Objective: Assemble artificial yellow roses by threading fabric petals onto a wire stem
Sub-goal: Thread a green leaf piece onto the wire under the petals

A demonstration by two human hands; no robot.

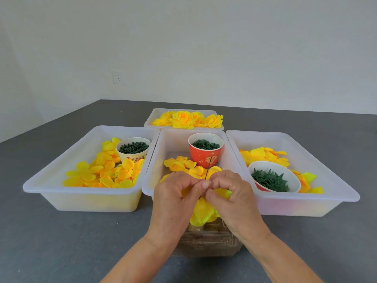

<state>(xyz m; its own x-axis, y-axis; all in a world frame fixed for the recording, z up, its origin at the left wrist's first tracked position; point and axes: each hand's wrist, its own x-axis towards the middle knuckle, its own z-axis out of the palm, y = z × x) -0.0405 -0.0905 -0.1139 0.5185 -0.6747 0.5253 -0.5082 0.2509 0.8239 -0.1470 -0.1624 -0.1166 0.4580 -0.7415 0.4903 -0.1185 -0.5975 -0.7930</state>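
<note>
Bright, even light; soft shadows, wide-angle bending at edges.

I see my left hand and right hand close together, forearms converging, fingers curled, thumbs and fingertips pinching.

The left hand and right hand hide the wire's lower part and most of the petals at lower centre.

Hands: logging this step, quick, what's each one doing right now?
Left hand: pinching the wire stem and yellow petals.
Right hand: pinching the same stem and petals.
</note>
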